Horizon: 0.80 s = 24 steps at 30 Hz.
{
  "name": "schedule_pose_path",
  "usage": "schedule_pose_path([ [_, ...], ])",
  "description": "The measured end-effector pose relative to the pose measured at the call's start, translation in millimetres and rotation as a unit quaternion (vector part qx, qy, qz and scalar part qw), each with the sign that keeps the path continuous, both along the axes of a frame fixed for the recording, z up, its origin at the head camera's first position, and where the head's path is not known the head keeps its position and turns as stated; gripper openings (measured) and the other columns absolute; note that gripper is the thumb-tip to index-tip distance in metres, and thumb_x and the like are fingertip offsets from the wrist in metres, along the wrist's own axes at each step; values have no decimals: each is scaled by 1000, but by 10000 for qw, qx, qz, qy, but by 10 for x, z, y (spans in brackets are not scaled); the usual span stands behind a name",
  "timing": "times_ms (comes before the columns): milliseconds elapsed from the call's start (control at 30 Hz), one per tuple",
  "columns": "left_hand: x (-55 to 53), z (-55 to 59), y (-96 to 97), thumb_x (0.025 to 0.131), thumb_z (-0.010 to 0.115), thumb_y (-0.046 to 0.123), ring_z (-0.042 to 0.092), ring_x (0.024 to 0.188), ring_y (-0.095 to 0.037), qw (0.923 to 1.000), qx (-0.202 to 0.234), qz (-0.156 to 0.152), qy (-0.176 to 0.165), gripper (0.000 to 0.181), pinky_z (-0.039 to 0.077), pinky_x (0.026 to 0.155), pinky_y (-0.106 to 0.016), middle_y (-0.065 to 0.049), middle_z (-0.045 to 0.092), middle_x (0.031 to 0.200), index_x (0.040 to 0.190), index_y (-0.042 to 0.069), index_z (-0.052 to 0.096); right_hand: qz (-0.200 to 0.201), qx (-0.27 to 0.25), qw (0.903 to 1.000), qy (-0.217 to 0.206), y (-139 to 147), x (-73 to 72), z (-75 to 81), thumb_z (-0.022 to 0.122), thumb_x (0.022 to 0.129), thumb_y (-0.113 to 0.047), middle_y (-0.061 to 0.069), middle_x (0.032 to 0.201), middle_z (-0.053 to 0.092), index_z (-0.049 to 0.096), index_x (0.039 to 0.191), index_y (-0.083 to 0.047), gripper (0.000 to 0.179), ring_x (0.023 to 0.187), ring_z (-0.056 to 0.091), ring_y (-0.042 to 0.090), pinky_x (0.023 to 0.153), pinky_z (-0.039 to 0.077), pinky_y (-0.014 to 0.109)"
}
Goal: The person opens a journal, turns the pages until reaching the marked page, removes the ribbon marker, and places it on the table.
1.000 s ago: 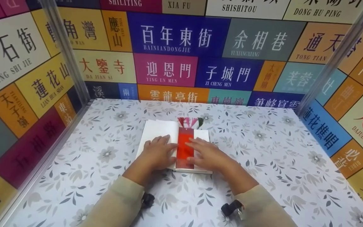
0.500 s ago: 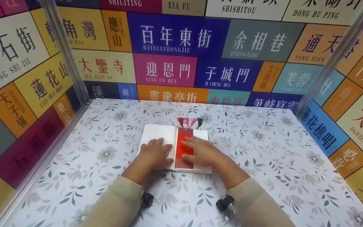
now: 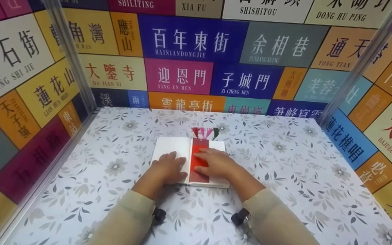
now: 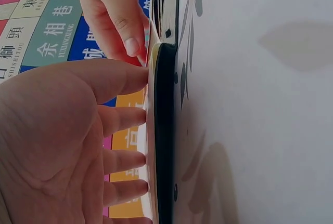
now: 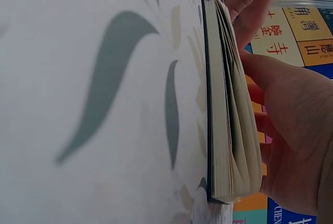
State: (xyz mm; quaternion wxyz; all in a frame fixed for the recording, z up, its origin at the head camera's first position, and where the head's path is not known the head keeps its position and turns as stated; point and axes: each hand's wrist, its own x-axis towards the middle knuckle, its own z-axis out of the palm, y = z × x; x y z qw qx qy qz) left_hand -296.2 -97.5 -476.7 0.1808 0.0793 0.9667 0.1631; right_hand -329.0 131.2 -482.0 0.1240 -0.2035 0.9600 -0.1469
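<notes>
An open book (image 3: 172, 145) with blank pages lies on the patterned table. A red bookmark (image 3: 198, 176) lies along its right page beside the fold, its red, pink and dark green tassels (image 3: 205, 132) spread past the top edge. My left hand (image 3: 168, 168) rests on the left page with fingers spread, fingertips and thumb touching the paper in the left wrist view, above the dark cover (image 4: 165, 130). My right hand (image 3: 218, 163) lies over the bookmark and right page, fingers extended. From the right wrist, the thick page block (image 5: 221, 130) shows with its upper leaves slightly fanned.
The white table (image 3: 114, 200) carries a grey leaf and flower pattern. Panels printed with place names (image 3: 192, 41) stand at the back and both sides. Clear corner posts (image 3: 77, 58) rise at the back left and right. Small dark devices (image 3: 240, 217) sit at both sleeve cuffs.
My right hand has shifted left, farther over the bookmark. The left page's loose top edge has come down, and that page now lies flatter under my left hand.
</notes>
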Motion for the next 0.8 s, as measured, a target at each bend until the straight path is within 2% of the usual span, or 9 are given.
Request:
schedule_pose_path([
  [333, -3, -18, 8, 101, 67, 52, 19, 168, -37, 10000, -87, -46, 12, 74, 23, 132, -69, -7, 25, 180, 167, 35, 39, 52, 129, 9998, 112, 43, -2, -18, 67, 100, -59, -7, 173, 42, 54, 157, -41, 62, 164, 33, 28, 133, 29, 59],
  [567, 6, 10, 2, 102, 65, 51, 19, 168, -38, 9999, -65, -117, 65, 73, 21, 133, -67, -8, 24, 180, 167, 32, 38, -95, 53, 9998, 175, 141, -8, -13, 68, 99, -59, -7, 170, 46, 58, 154, -40, 59, 161, 38, 26, 132, 33, 56],
  [800, 11, 16, -10, 103, 62, 52, 17, 168, -38, 9997, -128, -197, 60, 74, 19, 134, -66, -9, 22, 181, 169, 31, 35, -174, 12, 9997, 150, 226, -15, -16, 68, 100, -58, -6, 169, 48, 61, 152, -37, 57, 160, 40, 25, 133, 32, 55],
])
